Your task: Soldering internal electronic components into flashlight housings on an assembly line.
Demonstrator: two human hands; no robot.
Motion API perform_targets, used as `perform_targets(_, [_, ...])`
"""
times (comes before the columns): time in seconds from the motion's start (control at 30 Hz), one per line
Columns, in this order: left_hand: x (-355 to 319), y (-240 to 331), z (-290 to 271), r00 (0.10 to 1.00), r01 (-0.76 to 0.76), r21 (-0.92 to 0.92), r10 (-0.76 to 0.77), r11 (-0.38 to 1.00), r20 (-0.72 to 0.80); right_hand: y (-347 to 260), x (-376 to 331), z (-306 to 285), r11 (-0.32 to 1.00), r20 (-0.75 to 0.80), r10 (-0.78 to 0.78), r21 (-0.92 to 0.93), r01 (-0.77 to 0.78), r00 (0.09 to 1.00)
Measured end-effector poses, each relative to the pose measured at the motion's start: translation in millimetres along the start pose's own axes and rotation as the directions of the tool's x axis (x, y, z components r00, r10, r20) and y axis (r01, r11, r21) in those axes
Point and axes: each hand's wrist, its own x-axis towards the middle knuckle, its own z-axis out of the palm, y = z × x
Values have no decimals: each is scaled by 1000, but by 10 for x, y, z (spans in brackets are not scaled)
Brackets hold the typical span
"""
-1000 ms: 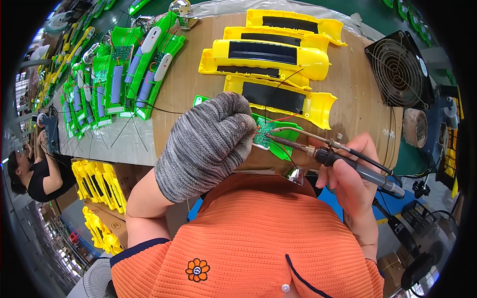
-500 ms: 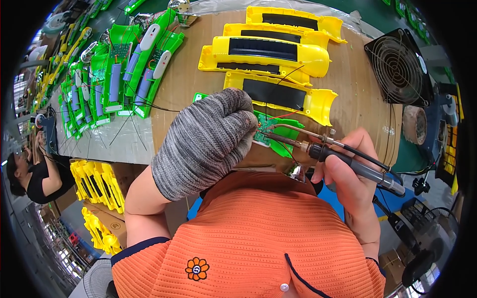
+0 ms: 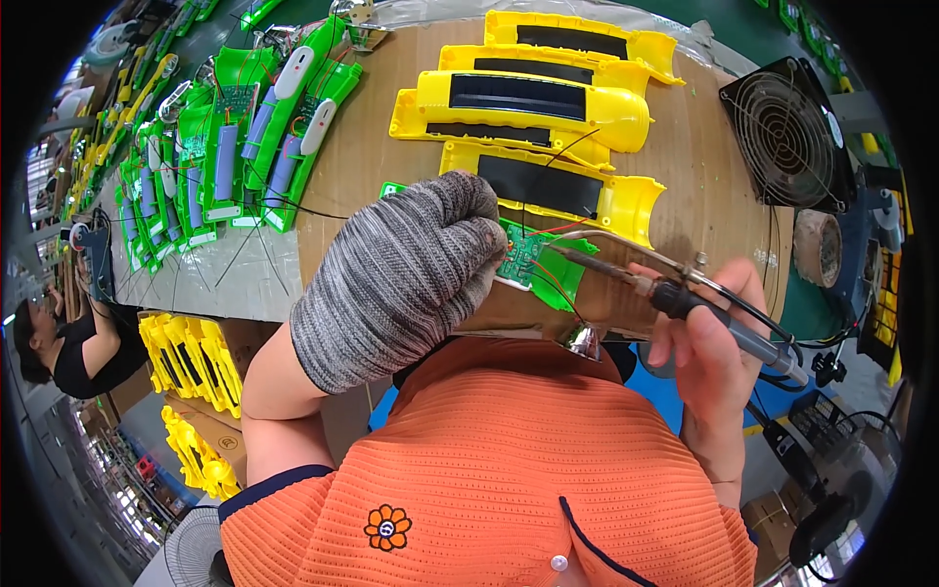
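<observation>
**Little green board sits between the two hands**

The big wooden table is the main place here, and everything is told from its near edge, the edge by the orange shirt.

Far back on the table lie long yellow shells with dark strips, stacked side by side and running left to right. Off the left edge of the table lie many green shells in rows. Past the right edge of the table stands a black fan.

Right at the near edge, about the middle, is the small green circuit board. It sits on a green plastic piece, with thin red and black wires coming off it.

The left hand wears a grey knit glove. It is curled in a fist right beside the board, on its left, and seems to press on the board's left end. I cannot tell just what the fingers pinch, because the glove hides them.

The right hand is bare and closed around the dark handle of a soldering iron. It is farther from the board, off to the right. The iron is long and thin. It slants from the right hand up and left, and its tip points at the board's right side, very close to it.

So the gloved hand is the nearer one, and the iron comes in from the other side.
</observation>
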Motion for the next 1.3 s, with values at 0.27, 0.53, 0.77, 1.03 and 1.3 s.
perform_targets(0.27, [27,-1,-3,999,-49,-14,49,999,-4,6,1,-142,991,-153,-115,56,125,982])
perform_targets(0.53, [253,110,-81,993,84,-156,-97,984,-73,-14,-13,-202,981,-228,-174,45,189,958])
perform_targets(0.77, [515,-9,297,976,92,245,-39,965,-212,-1,-56,-206,976,-242,-173,88,199,955])
perform_targets(1.03, [301,-17,52,943,79,196,-10,977,-334,-16,150,-253,979,-49,-179,88,182,983])
perform_targets(1.3, [198,-163,86,961,168,-30,-170,985,-216,76,452,-122,994,53,-73,82,69,996])
